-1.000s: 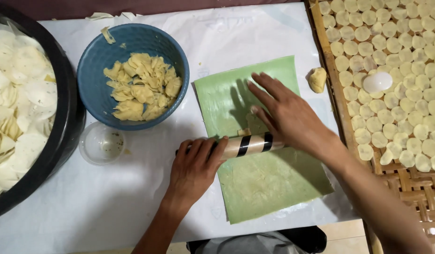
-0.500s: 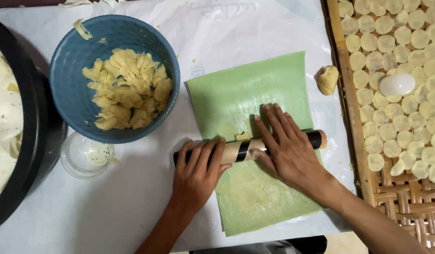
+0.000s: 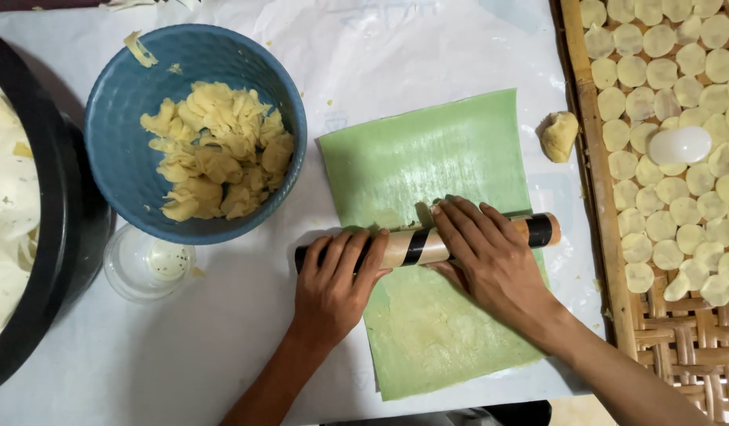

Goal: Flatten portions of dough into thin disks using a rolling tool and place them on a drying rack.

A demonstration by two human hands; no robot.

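At the far left edge of the white-covered table (image 3: 427,47) we see a big black basin (image 3: 53,237) holding pale thin sheets, and just beside it a blue bowl (image 3: 112,134) filled with yellowish dough scraps (image 3: 214,150); a small clear lid (image 3: 147,264) sits touching the bowl's near side. Moving toward the middle, our left hand (image 3: 333,284) lies palm down with its fingers flat over the dark left end of the striped rolling pin (image 3: 427,244), pressing on it rather than closing around it. The pin lies crosswise on the green sheet (image 3: 427,150), with flattened dough (image 3: 427,327) showing as a pale patch on the sheet's near half. Our right hand (image 3: 490,264) rests open and flat over the pin's middle, fingers pointing away from us. We judge the step in hand to be rolling the dough out thin; the next move seems to call for even pressure from both palms so the pin travels straight and the sheet does not creep across the cloth. Further right a small dough lump (image 3: 559,136) waits near the sheet's far right corner, and along the right edge a woven bamboo tray (image 3: 609,237) carries many small cut dough rounds (image 3: 680,209) and a white egg-shaped object (image 3: 680,145).
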